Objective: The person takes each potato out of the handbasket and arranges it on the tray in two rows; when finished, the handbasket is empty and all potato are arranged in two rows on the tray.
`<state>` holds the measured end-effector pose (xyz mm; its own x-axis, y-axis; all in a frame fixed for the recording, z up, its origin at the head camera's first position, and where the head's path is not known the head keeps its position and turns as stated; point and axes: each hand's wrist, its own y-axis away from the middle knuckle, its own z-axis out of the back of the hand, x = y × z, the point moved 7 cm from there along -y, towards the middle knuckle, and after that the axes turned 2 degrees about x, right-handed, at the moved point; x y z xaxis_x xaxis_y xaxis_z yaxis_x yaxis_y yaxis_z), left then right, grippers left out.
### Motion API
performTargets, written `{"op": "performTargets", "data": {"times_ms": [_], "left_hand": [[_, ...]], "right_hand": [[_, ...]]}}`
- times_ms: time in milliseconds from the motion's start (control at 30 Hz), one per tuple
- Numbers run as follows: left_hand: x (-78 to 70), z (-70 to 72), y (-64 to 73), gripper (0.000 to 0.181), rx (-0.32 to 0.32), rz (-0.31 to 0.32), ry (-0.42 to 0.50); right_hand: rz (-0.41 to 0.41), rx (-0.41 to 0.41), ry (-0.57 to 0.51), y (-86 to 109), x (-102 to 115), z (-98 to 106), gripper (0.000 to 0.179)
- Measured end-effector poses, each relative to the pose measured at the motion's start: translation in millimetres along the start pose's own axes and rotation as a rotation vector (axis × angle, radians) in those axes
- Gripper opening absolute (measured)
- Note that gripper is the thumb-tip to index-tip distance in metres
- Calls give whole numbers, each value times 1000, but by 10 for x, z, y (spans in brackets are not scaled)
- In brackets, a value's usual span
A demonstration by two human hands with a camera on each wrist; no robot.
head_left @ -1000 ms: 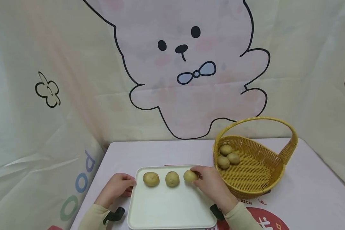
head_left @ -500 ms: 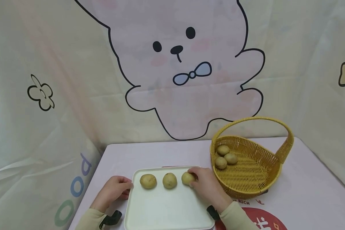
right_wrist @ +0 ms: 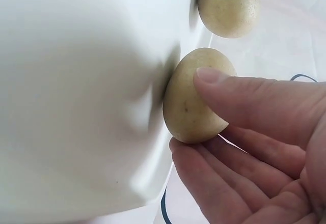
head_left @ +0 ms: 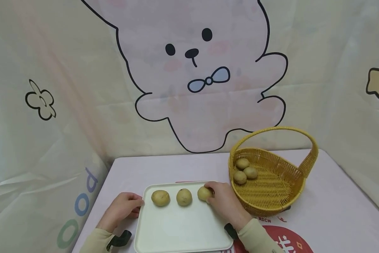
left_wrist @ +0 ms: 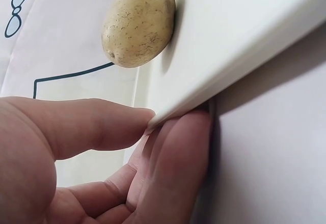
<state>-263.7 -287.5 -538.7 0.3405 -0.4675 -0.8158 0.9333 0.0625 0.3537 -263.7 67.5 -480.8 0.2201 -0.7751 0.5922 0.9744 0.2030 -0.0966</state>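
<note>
The person's right hand (head_left: 226, 201) is grasping a pale yellow, rounded potato (head_left: 203, 193) between its thumb and fingertips; this potato is resting at the far right of a white, smooth, rectangular tray (head_left: 180, 228), just left of the hand. The person's left hand (head_left: 122, 208) is pinching the left rim, its thumb lying above and a finger curling beneath.

6 potatoes are showing in all. On the tray 3 are forming a row along the far side: the grasped potato at the right, a rounder yellow potato (head_left: 184, 197) in the middle and an oval, speckled yellow potato (head_left: 160, 198) at the left, all standing apart. The other 3, smooth yellowish potatoes (head_left: 250, 173), are clustering at the left end of 1 golden-yellow, woven, oval basket (head_left: 273, 191) with 1 arching handle. The basket is standing far right of the tray on a pale lilac table (head_left: 164, 168).
</note>
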Motion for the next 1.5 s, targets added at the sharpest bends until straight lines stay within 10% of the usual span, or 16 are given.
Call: {"op": "performTargets", "data": {"times_ms": [1500], "left_hand": [[-1, -1, -6, 22, -5, -7, -9]], "right_hand": [[29, 3, 11, 6, 46, 29, 35]]}}
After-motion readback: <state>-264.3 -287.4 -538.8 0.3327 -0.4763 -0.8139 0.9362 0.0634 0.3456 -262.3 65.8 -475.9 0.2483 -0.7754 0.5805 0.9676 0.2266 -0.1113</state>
